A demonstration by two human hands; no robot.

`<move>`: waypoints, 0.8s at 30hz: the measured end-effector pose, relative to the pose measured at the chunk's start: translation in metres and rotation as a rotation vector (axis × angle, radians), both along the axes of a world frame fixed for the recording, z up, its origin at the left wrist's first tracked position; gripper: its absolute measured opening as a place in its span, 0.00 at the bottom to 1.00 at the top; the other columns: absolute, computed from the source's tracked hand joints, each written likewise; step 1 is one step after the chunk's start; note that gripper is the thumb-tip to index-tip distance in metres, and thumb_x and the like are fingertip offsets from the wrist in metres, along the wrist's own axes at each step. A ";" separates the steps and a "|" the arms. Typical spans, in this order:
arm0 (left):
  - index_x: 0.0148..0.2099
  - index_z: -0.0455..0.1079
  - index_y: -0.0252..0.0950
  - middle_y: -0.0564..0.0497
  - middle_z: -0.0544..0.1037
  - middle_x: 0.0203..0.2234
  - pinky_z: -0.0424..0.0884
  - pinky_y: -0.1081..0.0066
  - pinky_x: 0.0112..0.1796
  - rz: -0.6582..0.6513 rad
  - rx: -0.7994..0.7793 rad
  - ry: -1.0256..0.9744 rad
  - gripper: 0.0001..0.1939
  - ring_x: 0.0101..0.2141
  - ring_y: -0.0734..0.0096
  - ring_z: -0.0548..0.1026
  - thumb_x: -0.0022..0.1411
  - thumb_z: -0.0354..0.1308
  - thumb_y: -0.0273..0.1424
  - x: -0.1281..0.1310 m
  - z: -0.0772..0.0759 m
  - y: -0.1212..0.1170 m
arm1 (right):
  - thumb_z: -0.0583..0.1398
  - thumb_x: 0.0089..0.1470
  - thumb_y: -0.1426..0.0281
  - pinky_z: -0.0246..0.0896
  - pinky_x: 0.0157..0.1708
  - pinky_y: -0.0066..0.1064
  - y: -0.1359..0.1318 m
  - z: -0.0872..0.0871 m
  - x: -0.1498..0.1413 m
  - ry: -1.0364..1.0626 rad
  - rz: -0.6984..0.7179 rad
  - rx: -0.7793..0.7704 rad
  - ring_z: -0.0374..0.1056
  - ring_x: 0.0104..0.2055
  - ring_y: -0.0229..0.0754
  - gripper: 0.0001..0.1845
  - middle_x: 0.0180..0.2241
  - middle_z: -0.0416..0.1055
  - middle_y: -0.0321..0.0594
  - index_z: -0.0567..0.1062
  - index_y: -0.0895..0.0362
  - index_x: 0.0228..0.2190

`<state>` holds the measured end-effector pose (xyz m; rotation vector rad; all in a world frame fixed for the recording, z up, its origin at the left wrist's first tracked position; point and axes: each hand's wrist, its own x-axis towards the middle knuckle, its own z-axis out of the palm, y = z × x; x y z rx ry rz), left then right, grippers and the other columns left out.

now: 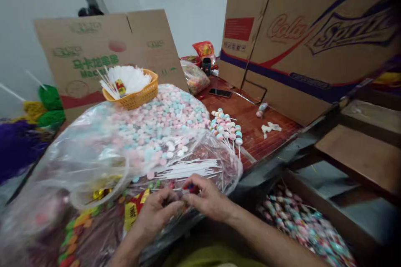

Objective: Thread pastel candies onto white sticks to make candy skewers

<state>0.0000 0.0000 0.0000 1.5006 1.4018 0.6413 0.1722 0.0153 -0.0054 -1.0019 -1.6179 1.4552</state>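
Note:
My left hand and my right hand meet at the near edge of the table, fingers pinched together over a small red and blue candy piece. They rest on a clear plastic bag full of pink, white and pale blue sweets. A bundle of white sticks lies just beyond my fingers. Finished candy skewers lie in a pile to the right of the bag.
An orange basket with white sticks sits atop the bag. Cardboard boxes stand behind and right. A phone lies on the red mat. A crate of wrapped sweets sits low right. Green, yellow and purple bundles lie left.

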 end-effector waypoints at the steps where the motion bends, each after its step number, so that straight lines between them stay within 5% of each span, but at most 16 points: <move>1: 0.21 0.67 0.32 0.54 0.68 0.15 0.60 0.77 0.24 -0.024 0.018 -0.013 0.13 0.20 0.76 0.64 0.49 0.57 0.37 0.004 0.003 0.001 | 0.58 0.45 0.71 0.51 0.28 0.24 0.001 -0.004 0.003 -0.009 -0.031 0.039 0.56 0.28 0.34 0.03 0.24 0.61 0.32 0.68 0.58 0.27; 5: 0.27 0.70 0.33 0.52 0.73 0.19 0.64 0.75 0.27 -0.045 0.114 -0.020 0.11 0.23 0.73 0.69 0.51 0.56 0.37 0.018 0.004 0.005 | 0.56 0.48 0.71 0.50 0.27 0.24 0.003 -0.019 0.011 -0.119 -0.142 0.171 0.55 0.26 0.33 0.06 0.22 0.60 0.32 0.66 0.58 0.23; 10: 0.25 0.67 0.34 0.54 0.69 0.17 0.64 0.77 0.24 -0.053 0.340 0.093 0.12 0.21 0.75 0.68 0.56 0.54 0.36 0.025 -0.010 0.004 | 0.54 0.52 0.59 0.47 0.21 0.23 0.007 -0.023 0.026 -0.395 -0.224 0.240 0.52 0.21 0.31 0.20 0.17 0.54 0.29 0.59 0.57 0.16; 15: 0.30 0.69 0.35 0.53 0.73 0.22 0.66 0.77 0.27 -0.040 0.672 0.175 0.09 0.25 0.74 0.71 0.60 0.50 0.30 0.011 -0.008 0.001 | 0.46 0.56 0.61 0.52 0.26 0.26 0.055 -0.021 0.094 -0.798 -0.611 0.164 0.60 0.26 0.36 0.21 0.21 0.64 0.37 0.67 0.57 0.20; 19: 0.39 0.70 0.36 0.50 0.77 0.31 0.67 0.72 0.36 -0.064 0.878 0.204 0.07 0.34 0.71 0.73 0.60 0.52 0.26 -0.001 0.001 -0.002 | 0.57 0.44 0.65 0.51 0.24 0.29 0.099 -0.031 0.148 -0.947 -0.667 0.048 0.62 0.23 0.40 0.13 0.16 0.64 0.39 0.67 0.56 0.14; 24: 0.40 0.70 0.36 0.49 0.78 0.30 0.66 0.68 0.37 -0.051 0.949 0.180 0.08 0.33 0.70 0.73 0.61 0.50 0.27 -0.014 0.013 -0.007 | 0.54 0.46 0.68 0.52 0.23 0.33 0.089 -0.025 0.195 -1.001 -0.801 0.071 0.62 0.20 0.44 0.12 0.15 0.65 0.43 0.68 0.56 0.15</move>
